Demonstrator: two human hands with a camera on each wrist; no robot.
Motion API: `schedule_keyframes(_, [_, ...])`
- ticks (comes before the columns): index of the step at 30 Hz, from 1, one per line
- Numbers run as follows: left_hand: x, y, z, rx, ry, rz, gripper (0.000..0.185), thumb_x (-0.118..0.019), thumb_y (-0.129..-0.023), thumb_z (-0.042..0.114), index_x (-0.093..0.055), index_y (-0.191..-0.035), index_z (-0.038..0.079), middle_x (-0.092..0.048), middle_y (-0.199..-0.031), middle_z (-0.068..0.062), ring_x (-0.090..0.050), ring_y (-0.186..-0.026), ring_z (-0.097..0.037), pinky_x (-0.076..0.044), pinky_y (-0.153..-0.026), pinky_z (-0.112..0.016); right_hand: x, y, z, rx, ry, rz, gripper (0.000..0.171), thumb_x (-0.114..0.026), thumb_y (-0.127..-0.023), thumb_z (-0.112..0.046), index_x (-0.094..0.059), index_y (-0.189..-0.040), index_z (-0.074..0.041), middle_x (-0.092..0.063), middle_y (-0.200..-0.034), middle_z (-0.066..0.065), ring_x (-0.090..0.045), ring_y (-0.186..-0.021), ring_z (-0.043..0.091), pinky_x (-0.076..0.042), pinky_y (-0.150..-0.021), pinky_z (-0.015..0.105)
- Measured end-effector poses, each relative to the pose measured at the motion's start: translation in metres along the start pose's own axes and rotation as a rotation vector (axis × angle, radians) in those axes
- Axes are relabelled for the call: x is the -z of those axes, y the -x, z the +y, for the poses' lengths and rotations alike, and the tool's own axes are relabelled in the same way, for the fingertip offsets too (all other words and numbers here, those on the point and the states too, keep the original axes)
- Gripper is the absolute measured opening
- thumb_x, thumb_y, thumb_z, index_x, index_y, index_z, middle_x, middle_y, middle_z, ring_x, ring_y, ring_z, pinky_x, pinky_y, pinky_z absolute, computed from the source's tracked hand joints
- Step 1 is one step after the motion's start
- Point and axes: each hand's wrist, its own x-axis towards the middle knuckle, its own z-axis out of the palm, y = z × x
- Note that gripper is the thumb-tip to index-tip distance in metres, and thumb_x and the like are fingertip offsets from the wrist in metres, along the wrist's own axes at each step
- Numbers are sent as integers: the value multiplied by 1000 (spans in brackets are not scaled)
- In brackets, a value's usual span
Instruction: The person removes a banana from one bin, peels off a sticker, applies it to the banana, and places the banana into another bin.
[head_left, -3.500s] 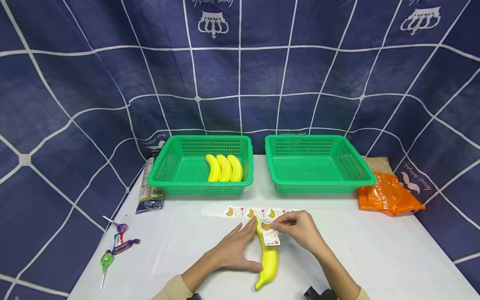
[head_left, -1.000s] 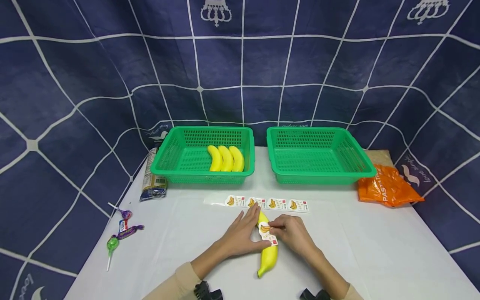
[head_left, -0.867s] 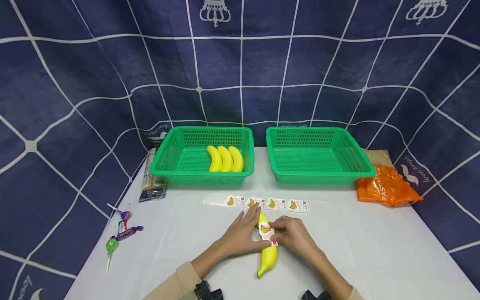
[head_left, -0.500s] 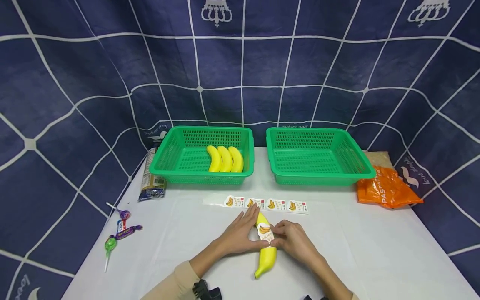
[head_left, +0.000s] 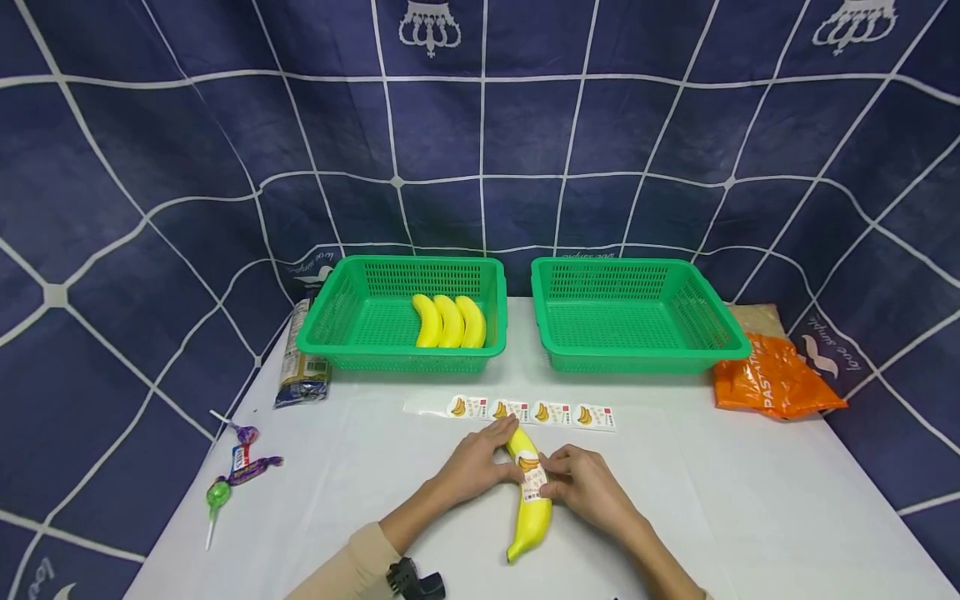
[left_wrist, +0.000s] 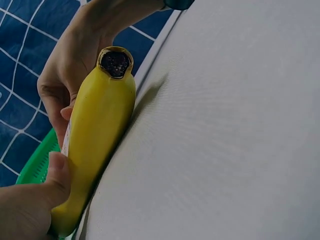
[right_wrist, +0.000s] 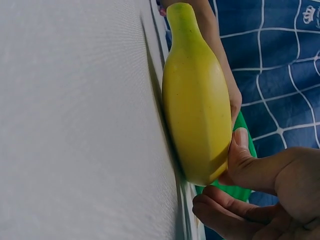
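A yellow banana (head_left: 531,529) lies lengthwise on the white tabletop, a white sticker (head_left: 533,483) with a banana picture on its upper side. My left hand (head_left: 476,467) grips the far part of the banana, thumb at the sticker's left edge and fingers around the far end. My right hand (head_left: 592,483), its fingers curled, touches the right side, thumb and forefinger at the sticker's edge. In the left wrist view the sticker (left_wrist: 67,132) shows only as a thin edge on the banana (left_wrist: 100,115). The right wrist view has my right thumb (right_wrist: 241,145) against the peel.
Beyond my hands lies a strip of banana stickers (head_left: 552,413). Behind it stand two green baskets, the left basket (head_left: 405,360) with three bananas (head_left: 448,322), the right basket (head_left: 645,363) bare. A pasta bag (head_left: 776,379), another food packet (head_left: 302,367) and candies (head_left: 238,458) lie at the sides.
The sticker, earlier pinched in my right hand over the banana, now lies along it. My left thumb has drawn back from the sticker, and the banana's near end has shifted slightly left.
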Motion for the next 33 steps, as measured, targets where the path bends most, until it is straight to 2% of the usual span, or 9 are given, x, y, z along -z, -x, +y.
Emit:
schedule_keyframes(4, [0, -3, 0, -88, -169, 111, 83, -71, -73, 53, -53, -139, 7, -54, -144, -7, -54, -131, -22, -49, -104, -38, 0, 0, 0, 1, -13, -4, 49, -83, -72, -23, -71, -112, 3, -71, -93, 0, -63, -82, 11, -52, -69, 20])
schedule_keyframes(8, [-1, -2, -3, -178, -335, 176, 82, -65, -73, 56, -56, -137, 6, -57, -140, -8, -58, -126, -21, -53, -98, -34, 0, 0, -1, 2, -17, -8, 48, -82, -73, -23, -71, -111, 3, -72, -94, 2, -66, -83, 13, -54, -71, 19])
schedule_keyframes(11, [0, 1, -3, -168, -315, 107, 84, -59, -79, 59, -48, -143, 5, -48, -149, -9, -50, -135, -22, -48, -106, -36, 0, 0, -2, -6, -17, -11, 46, -82, -73, -21, -72, -111, 2, -72, -96, 4, -67, -85, 14, -55, -73, 19])
schedule_keyframes(15, [8, 10, -3, -59, -132, -55, 93, -56, -87, 64, -27, -154, 6, -21, -163, -8, -26, -149, -23, -31, -119, -42, 2, 2, -3, -20, -22, 1, 45, -83, -73, -21, -72, -111, 0, -73, -94, 3, -67, -85, 14, -56, -74, 20])
schedule_keyframes(18, [12, 19, -1, -11, -50, -127, 101, -57, -85, 67, -16, -157, 9, -10, -165, -4, -16, -152, -21, -26, -121, -44, 2, 3, -4, -38, -44, 11, 46, -84, -72, -24, -73, -111, -1, -72, -91, 1, -67, -83, 13, -57, -73, 20])
schedule_keyframes(21, [12, 25, 2, -16, -45, -183, 109, -56, -81, 73, -10, -158, 12, -5, -166, -1, -13, -153, -20, -23, -122, -44, 2, 4, -4, -65, -77, 10, 47, -85, -72, -26, -73, -111, -2, -71, -89, 0, -66, -81, 13, -57, -72, 20])
schedule_keyframes(24, [9, 27, 3, -44, -74, -206, 114, -55, -79, 77, -7, -157, 11, -3, -166, -3, -11, -153, -20, -20, -123, -43, 2, 4, -5, -91, -106, 4, 46, -85, -72, -25, -73, -110, -2, -70, -88, -1, -66, -81, 13, -57, -72, 20])
schedule_keyframes(27, [6, 28, 2, -58, -108, -191, 115, -54, -78, 78, -7, -157, 9, -4, -166, -5, -13, -152, -20, -21, -123, -43, 2, 4, -7, -115, -130, -8, 44, -85, -73, -22, -72, -110, -1, -69, -89, 0, -66, -83, 13, -58, -74, 21])
schedule_keyframes(33, [2, 28, -1, -33, -114, -187, 115, -53, -77, 80, -8, -158, 11, -3, -166, -1, -15, -152, -18, -21, -123, -44, 3, 3, -17, -184, -106, 21, 48, -86, -72, -18, -70, -113, -1, -69, -94, 2, -65, -86, 13, -59, -76, 27])
